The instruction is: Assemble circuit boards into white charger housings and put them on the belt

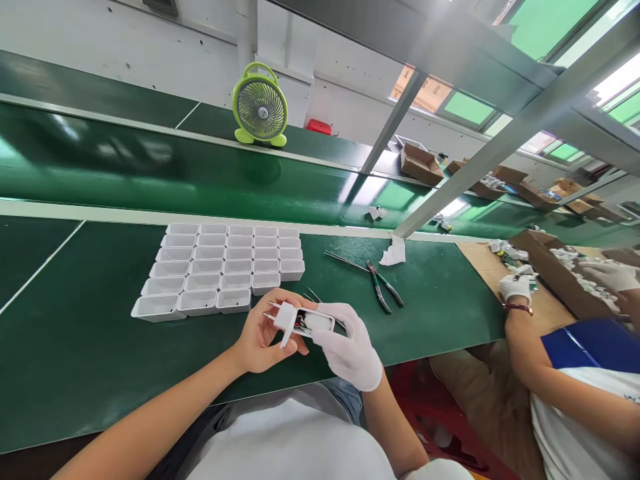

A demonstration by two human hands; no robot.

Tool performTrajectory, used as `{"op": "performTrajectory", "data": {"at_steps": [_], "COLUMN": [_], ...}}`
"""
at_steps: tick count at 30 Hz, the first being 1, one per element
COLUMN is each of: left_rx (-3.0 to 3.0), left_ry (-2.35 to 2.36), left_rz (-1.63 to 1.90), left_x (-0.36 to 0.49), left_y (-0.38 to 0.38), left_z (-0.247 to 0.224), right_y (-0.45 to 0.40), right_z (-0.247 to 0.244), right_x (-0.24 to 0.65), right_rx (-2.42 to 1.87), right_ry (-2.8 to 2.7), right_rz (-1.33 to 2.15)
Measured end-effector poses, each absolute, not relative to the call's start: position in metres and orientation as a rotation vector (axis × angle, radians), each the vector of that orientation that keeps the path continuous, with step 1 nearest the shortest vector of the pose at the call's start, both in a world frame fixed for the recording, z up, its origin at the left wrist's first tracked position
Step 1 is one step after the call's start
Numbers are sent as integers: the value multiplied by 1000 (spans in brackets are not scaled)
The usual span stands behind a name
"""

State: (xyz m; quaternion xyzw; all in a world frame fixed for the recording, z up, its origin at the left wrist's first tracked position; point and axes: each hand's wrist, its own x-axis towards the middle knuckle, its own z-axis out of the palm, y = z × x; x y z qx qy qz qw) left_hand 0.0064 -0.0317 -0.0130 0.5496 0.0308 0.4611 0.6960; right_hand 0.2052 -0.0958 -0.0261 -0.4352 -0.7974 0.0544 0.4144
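Note:
Between my two hands, above the front of the green bench, is a white plug adapter (pixel 314 321). Two metal prongs point left from its plug end, and its open side shows wires and parts inside. My bare left hand (pixel 270 333) is closed around the plug end. On the other end, my white-gloved right hand (pixel 347 345) pinches the housing between thumb and fingers. Just left of my hands stand rows of white open plastic cases (pixel 203 283). Tweezers (pixel 345 260) and green-handled pliers (pixel 383 287) lie on the bench beyond my right hand, with more thin metal tips partly hidden behind it.
A green fan (pixel 260 107) stands on the shelf beyond the conveyor belt (pixel 210 173). A crumpled white cloth (pixel 394 250) lies by a slanting metal post (pixel 450 190). At right, a co-worker's gloved hand (pixel 517 287) works beside a cardboard box (pixel 555 273) of small parts.

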Motion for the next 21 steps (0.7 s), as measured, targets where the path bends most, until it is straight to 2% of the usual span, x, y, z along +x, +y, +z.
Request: {"op": "performTrajectory", "data": {"at_steps": [12, 17, 21], "left_rx": [1323, 1341, 1346], "left_ry": [103, 114, 132], "left_rz": [1047, 1024, 1028], "left_x": [4, 2, 2], "left_y": [-35, -35, -36], "left_z": [-17, -14, -16], "right_y": [-101, -99, -98], "right_z": [-28, -19, -9], "right_x": [205, 202, 203], "right_rx": [-1184, -980, -1039], "right_ry": [-2084, -1986, -2107], "right_rz": [200, 87, 57]}}
